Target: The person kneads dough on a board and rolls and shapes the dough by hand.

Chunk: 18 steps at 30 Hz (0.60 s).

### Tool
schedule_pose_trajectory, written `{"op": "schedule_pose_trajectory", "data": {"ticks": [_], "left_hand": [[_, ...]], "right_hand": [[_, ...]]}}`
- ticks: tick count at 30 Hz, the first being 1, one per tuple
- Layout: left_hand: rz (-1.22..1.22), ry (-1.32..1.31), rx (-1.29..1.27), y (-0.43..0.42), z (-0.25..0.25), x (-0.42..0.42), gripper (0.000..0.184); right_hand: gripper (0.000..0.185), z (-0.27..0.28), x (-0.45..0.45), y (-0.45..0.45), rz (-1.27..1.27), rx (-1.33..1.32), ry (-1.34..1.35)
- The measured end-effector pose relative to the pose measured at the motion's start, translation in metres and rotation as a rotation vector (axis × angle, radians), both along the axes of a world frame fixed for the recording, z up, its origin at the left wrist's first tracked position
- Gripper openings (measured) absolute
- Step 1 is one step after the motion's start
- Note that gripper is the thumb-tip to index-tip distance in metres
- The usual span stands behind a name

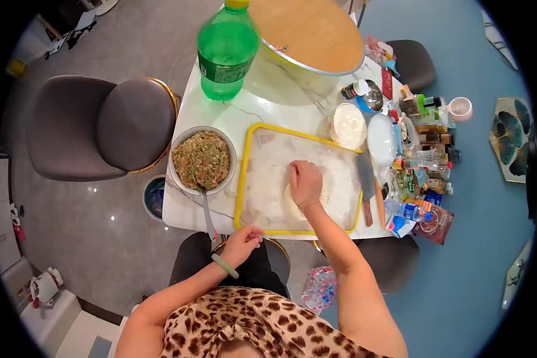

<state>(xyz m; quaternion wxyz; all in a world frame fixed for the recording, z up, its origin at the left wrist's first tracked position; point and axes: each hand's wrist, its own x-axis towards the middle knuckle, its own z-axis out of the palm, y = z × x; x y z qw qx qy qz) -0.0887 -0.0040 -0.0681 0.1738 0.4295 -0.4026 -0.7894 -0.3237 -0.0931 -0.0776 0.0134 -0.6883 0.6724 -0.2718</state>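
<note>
My right hand is pressed down with curled fingers on pale dough, which it largely covers. The dough lies on a floured, yellow-edged mat. Down by the mat's front edge, my left hand is loosely closed with nothing visible in it; a pale green bangle circles that wrist. Left of the mat stands a bowl of minced filling flecked with green, a spoon handle sticking out of it toward me.
A cleaver and a wooden rolling pin lie right of the mat. Behind it are a bowl of flour, a big green bottle and a large round woven lid. Several bottles and jars crowd the right side; a chair stands left.
</note>
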Motion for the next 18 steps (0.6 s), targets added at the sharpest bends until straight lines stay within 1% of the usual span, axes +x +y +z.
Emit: {"op": "schedule_pose_trajectory", "data": {"ticks": [2, 3, 5, 6, 9, 11, 13, 15, 17, 18], "left_hand": [[-0.046, -0.019, -0.029, -0.005, 0.010, 0.002, 0.023], [-0.092, -0.050, -0.052, -0.007, 0.013, 0.003, 0.023], [-0.049, -0.014, -0.063, -0.011, 0.007, 0.005, 0.023], [-0.007, 0.006, -0.061, -0.010, 0.005, 0.006, 0.023], [0.012, 0.002, -0.098, -0.017, 0.008, 0.005, 0.023], [0.038, -0.016, -0.012, -0.016, 0.007, 0.000, 0.022], [0.002, -0.035, -0.046, -0.009, 0.002, 0.006, 0.022], [0.045, -0.103, -0.084, -0.001, 0.000, 0.012, 0.022], [0.052, -0.154, -0.058, -0.001, -0.001, 0.020, 0.021], [-0.005, -0.229, -0.096, 0.000, -0.001, 0.021, 0.020]], "right_hand": [[0.008, 0.004, 0.001, 0.000, -0.043, 0.128, 0.058], [0.008, 0.007, -0.002, -0.003, -0.046, 0.118, 0.070], [0.013, 0.011, -0.009, -0.013, -0.166, 0.505, -0.362], [0.013, 0.015, -0.014, -0.016, -0.171, 0.507, -0.360], [0.017, 0.028, -0.021, -0.024, -0.134, 0.554, -0.432], [0.014, 0.025, -0.008, -0.020, -0.080, 0.255, -0.134], [0.010, -0.005, -0.010, -0.005, 0.023, 0.086, 0.111], [0.008, -0.013, -0.017, -0.007, 0.055, 0.081, 0.070], [0.008, 0.003, -0.013, -0.010, 0.024, 0.049, 0.039], [0.008, 0.000, -0.015, -0.012, 0.034, 0.041, 0.030]]}}
